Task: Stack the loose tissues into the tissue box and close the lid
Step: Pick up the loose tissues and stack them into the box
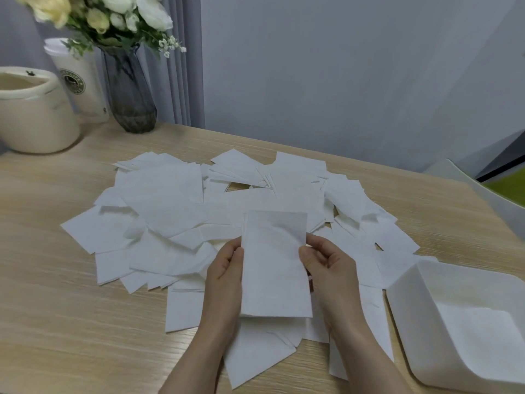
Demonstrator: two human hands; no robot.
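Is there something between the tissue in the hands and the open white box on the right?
Nothing visible blocks the way. Both hands, left and right, hold the folded tissue above the loose tissues. The tissue box stands open to the right, with only flat tissues lying on the table between.

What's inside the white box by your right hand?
The open tissue box has a few white tissues lying flat at the bottom. How many there are, and anything beneath them, is hidden. The near wall covers part of the inside.
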